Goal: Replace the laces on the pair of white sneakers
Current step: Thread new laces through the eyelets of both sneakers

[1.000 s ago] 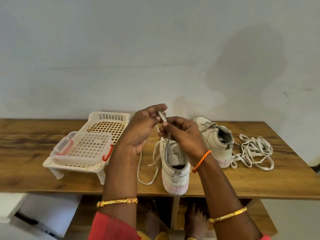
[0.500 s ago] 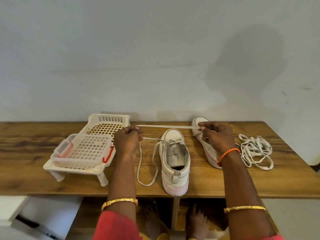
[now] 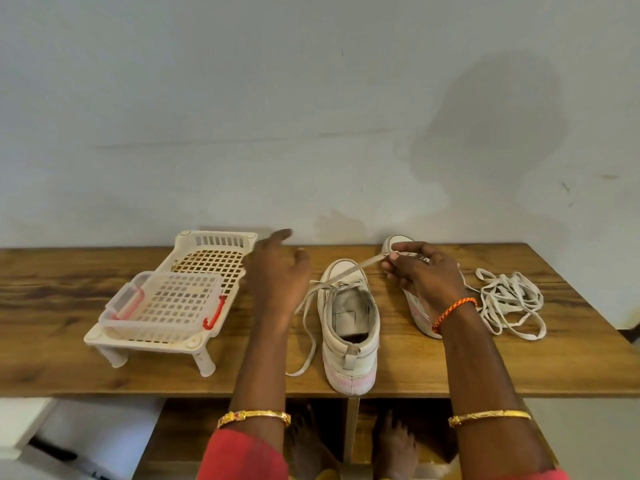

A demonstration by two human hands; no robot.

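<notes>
A white sneaker [image 3: 349, 327] stands heel toward me on the wooden table [image 3: 519, 368], partly laced near the toe. One end of its lace [image 3: 353, 270] runs taut up to my right hand [image 3: 420, 275], which pinches it. The other lace end [image 3: 306, 334] hangs loose down the sneaker's left side onto the table. My left hand [image 3: 277, 275] hovers left of the sneaker with fingers spread, holding nothing. The second white sneaker [image 3: 396, 244] lies behind my right hand, mostly hidden. A loose heap of white laces [image 3: 509, 303] lies to the right.
A white plastic lattice rack [image 3: 214, 258] stands at the table's left with a clear lidded box with red clips [image 3: 162, 306] on it. The wall runs close behind the table. Bare feet show below the table's front edge.
My left hand has let go of the lace end and opened, lifting slightly. The lace stretched flat between both hands now slants from the sneaker up to my right hand only.
</notes>
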